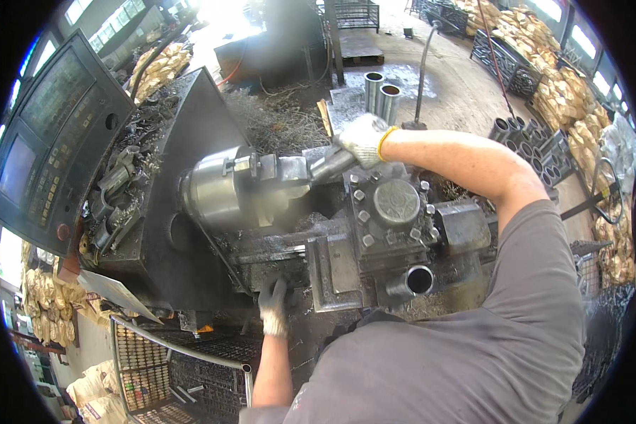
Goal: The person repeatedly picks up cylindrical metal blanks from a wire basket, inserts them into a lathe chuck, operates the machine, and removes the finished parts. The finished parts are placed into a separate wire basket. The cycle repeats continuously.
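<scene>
My right hand (364, 139), in a white knit glove with a yellow cuff edge, is closed around a short metal tube (326, 167). The tube slants down to the left, its far end at the jaws of the lathe chuck (222, 187). Blur covers the area just below those jaws. Lower down, my left hand (273, 302) wears a dark-palmed glove and reaches to the front of the machine below the bed. Its fingers merge with the dark metal, so their grip is unclear. A square tool post (396, 205) with several bolts stands right of the chuck.
A loose metal tube (411, 282) lies on the carriage near my body. Two tubes (381, 95) stand upright behind the machine, with more stacked tubes (530, 148) at right. A control panel (53, 141) rises at left. Metal shavings (283, 120) heap behind the chuck; a wire basket (191, 374) sits lower left.
</scene>
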Action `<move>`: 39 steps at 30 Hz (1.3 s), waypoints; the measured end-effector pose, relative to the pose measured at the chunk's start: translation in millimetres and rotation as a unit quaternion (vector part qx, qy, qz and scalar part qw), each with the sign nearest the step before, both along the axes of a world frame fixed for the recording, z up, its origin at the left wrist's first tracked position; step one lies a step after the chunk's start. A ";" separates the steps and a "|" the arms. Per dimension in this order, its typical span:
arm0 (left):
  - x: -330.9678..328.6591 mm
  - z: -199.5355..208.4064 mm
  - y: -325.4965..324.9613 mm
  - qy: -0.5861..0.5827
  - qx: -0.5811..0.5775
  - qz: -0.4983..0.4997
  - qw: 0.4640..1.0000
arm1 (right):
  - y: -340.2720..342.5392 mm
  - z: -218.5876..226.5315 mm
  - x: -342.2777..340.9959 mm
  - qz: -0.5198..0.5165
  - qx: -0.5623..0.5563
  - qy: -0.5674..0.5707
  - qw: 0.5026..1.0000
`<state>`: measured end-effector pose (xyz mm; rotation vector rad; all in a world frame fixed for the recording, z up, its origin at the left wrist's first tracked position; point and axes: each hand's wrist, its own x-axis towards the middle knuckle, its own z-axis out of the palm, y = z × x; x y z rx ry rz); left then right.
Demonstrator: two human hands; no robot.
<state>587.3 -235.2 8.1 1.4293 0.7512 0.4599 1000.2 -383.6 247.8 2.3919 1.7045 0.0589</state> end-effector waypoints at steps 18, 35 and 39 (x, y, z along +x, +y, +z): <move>-155.8 -28.1 64.4 -0.005 -0.165 0.301 0.939 | 52.2 -32.5 4.9 -0.010 -0.096 0.345 0.934; -183.3 -16.7 90.7 -0.094 -0.152 0.481 0.858 | 46.5 -29.1 5.3 -0.109 -0.146 0.319 0.930; -197.1 -0.6 106.6 -0.148 -0.287 0.412 0.852 | 72.7 -23.0 -14.7 -0.181 -0.064 0.428 0.883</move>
